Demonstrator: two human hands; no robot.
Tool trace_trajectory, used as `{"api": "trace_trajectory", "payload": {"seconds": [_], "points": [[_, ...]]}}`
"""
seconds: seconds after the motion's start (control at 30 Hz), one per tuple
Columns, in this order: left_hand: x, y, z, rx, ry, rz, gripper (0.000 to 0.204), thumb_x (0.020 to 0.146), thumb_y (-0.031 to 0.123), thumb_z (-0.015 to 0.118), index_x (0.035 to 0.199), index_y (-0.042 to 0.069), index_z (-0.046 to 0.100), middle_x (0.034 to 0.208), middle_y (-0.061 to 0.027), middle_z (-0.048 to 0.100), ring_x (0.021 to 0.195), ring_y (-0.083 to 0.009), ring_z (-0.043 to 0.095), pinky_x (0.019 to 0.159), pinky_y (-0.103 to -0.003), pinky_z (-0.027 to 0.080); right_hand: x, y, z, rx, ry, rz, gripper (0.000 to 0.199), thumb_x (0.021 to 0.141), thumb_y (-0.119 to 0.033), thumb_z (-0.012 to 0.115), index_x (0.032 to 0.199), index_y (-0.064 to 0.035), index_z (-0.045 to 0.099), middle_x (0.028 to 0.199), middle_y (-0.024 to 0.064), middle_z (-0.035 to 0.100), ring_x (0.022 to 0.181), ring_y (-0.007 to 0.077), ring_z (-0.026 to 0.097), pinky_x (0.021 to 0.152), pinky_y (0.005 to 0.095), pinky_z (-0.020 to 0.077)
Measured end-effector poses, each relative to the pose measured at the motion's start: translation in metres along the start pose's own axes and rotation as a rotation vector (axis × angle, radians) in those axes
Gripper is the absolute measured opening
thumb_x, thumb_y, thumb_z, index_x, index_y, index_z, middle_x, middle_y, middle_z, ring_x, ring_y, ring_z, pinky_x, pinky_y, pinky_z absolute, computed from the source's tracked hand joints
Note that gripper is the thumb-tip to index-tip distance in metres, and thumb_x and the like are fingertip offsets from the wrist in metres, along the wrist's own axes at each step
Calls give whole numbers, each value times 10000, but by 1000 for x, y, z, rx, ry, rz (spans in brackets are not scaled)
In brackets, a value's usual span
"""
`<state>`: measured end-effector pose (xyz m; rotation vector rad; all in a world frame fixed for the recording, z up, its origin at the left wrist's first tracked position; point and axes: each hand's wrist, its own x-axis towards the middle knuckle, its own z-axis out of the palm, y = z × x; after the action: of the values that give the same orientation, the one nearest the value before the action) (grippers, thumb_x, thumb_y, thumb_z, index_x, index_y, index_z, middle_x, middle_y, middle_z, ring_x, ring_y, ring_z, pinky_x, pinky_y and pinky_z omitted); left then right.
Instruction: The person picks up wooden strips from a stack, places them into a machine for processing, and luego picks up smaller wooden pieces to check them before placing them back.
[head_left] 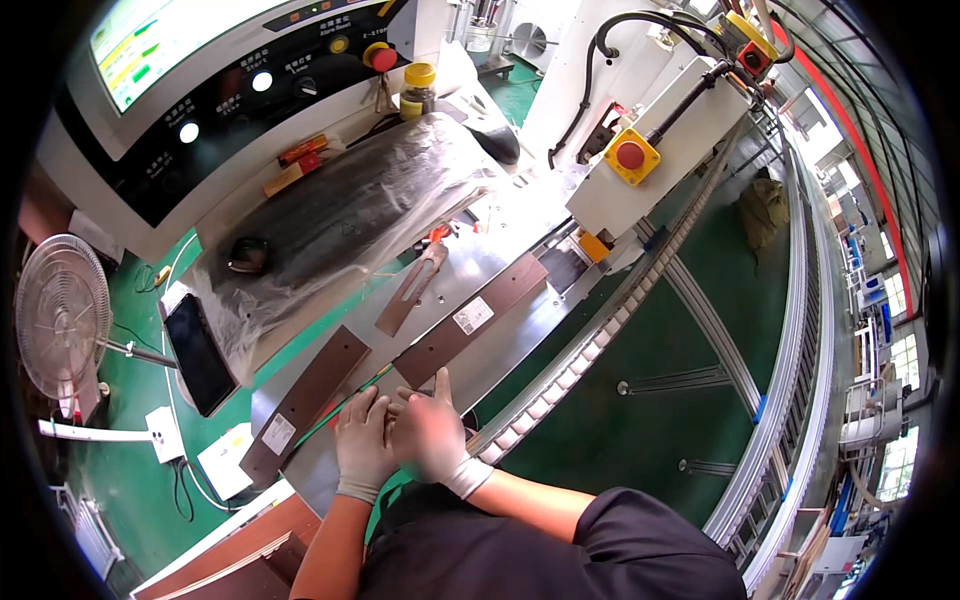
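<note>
My left hand (365, 447), in a pale work glove, is just over the near edge of a metal worktable (385, 345), fingers apart. Close beside it is my right hand (458, 445), gloved too, with one finger stretched forward; a blurred patch covers its middle. I see nothing held in either. A thin green strip (318, 428) runs along the table by my left fingertips. To its left lies a brown flat plate (315, 385) with a white label. Beyond my right hand is a second labelled brown plate (510, 300), and past that a smaller slotted brown piece (408, 293).
A control panel (215, 105) with lit buttons and a screen fills the far left. Before it are a plastic-covered dark bench (340, 215) and a phone-like black device (198, 350). A fan (62, 310) stands left. A cable chain (600, 345) and metal rails (790, 400) run along the right.
</note>
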<state>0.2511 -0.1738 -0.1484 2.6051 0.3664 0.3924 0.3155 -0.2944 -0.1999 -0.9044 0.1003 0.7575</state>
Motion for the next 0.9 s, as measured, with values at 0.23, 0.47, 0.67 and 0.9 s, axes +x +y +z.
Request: {"api": "trace_trajectory", "payload": {"seconds": [0.23, 0.47, 0.67, 0.9], "points": [[5, 2, 1, 33, -28, 41, 354, 844, 177, 663, 1173, 48, 637, 1287, -166, 591, 1185, -395, 551, 1008, -511, 441, 20, -72, -10, -4, 240, -142, 865, 1032, -72, 533, 1631, -296, -49, 1251, 158, 598, 1099, 269, 647, 888, 409, 571], [3, 1, 0, 53, -50, 22, 358, 843, 212, 671, 1168, 63, 642, 1289, -148, 590, 1192, -385, 543, 1015, -511, 431, 97, -181, -73, 14, 539, -75, 583, 1027, -510, 483, 1091, 61, 579, 913, 189, 697, 668, 274, 696, 603, 425, 624], [2, 1, 0, 34, -25, 12, 346, 846, 209, 665, 1161, 68, 649, 1295, -150, 593, 1215, -384, 536, 1033, -507, 423, 127, -239, -100, -16, 579, -149, 447, 1055, -346, 457, 1317, 13, 490, 867, 142, 705, 587, 223, 685, 519, 383, 611], [0, 0, 0, -26, 40, 61, 298, 842, 165, 661, 1120, 57, 663, 1248, -144, 625, 1176, -365, 571, 1025, -492, 438, 109, -236, -108, -170, 432, -102, 279, 1026, -287, 539, 1201, -85, 617, 904, 109, 685, 727, 203, 697, 564, 300, 579]]}}
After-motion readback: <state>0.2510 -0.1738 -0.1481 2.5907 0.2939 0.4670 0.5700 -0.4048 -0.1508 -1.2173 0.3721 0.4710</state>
